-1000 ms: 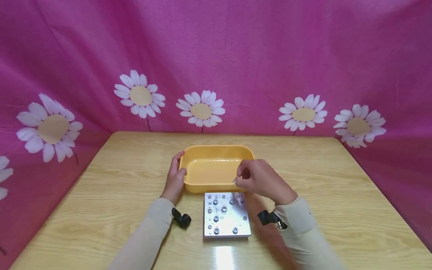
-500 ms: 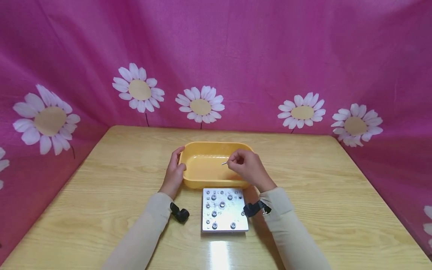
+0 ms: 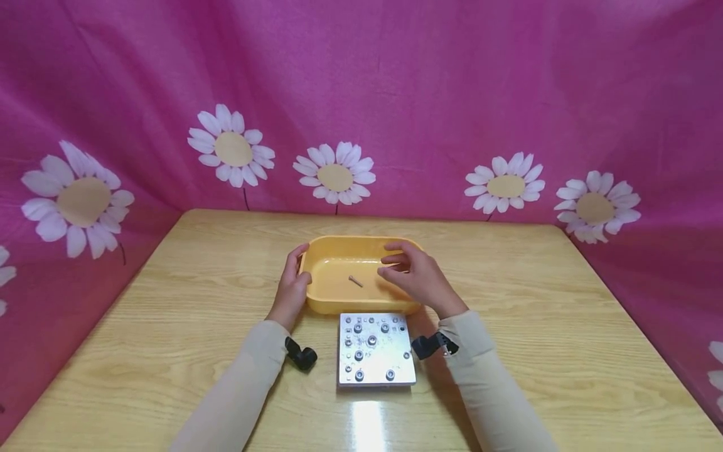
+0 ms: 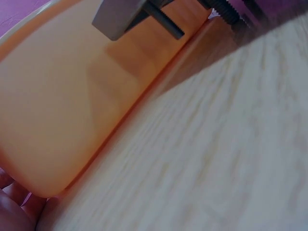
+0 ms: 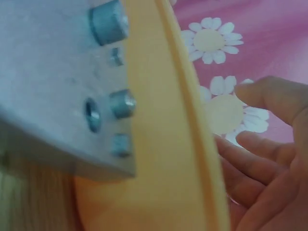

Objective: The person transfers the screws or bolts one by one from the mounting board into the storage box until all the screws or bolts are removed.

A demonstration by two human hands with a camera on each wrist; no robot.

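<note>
My left hand (image 3: 290, 292) grips the left end of a yellow plastic tray (image 3: 344, 307), thumb over the rim. A small silver screw (image 3: 355, 281) is at the tray's floor, slanting, its head to the upper left. Above the tray's right part, my right hand (image 3: 420, 279) has its fingers spread apart, with nothing between them; in the right wrist view the fingers (image 5: 262, 163) show loosely bent beyond the tray's rim. In front of the tray sits a square metal plate (image 3: 384, 358) bearing several socket-head screws. An open hole (image 5: 93, 115) shows near its corner in the right wrist view.
Screw threads (image 4: 166, 21) stick out beneath the plate in the left wrist view, close to the tray's wall (image 4: 57, 110). Everything stands on a wooden table (image 3: 226, 263). Pink cloth (image 3: 418, 113) with daisies hangs behind and at the sides.
My right hand moved left over the tray with the screw, then its fingers parted and let go. The screw is now down in the tray. My left hand has kept its grip.
</note>
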